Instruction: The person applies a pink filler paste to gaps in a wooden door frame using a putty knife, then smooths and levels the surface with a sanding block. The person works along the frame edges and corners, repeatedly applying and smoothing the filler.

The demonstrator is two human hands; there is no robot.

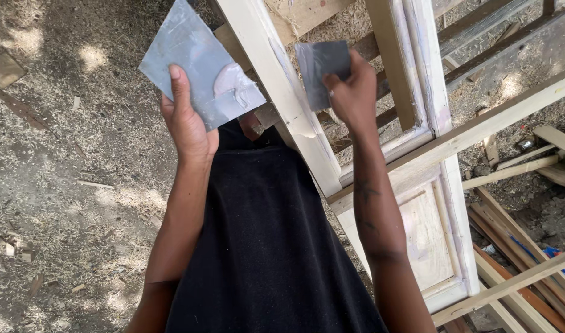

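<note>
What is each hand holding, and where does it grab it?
The left hand holds a grey flat plate with white putty by its lower edge. The right hand pinches a smaller dark scraper sheet by its right edge.

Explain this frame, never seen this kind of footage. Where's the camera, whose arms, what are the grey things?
There is one picture, taken from a camera worn on a person's head and looking down, so both bare arms belong to the wearer. The dark shape in the middle is their black clothing.

The left hand holds a flat grey plate with a dab of pale filler paste on it. The right hand holds a smaller grey scraper against a white-painted wooden door frame, which leans across the picture.

The ground is dirt covered with sawdust and wood scraps. Loose wooden strips lie at the right.
</note>
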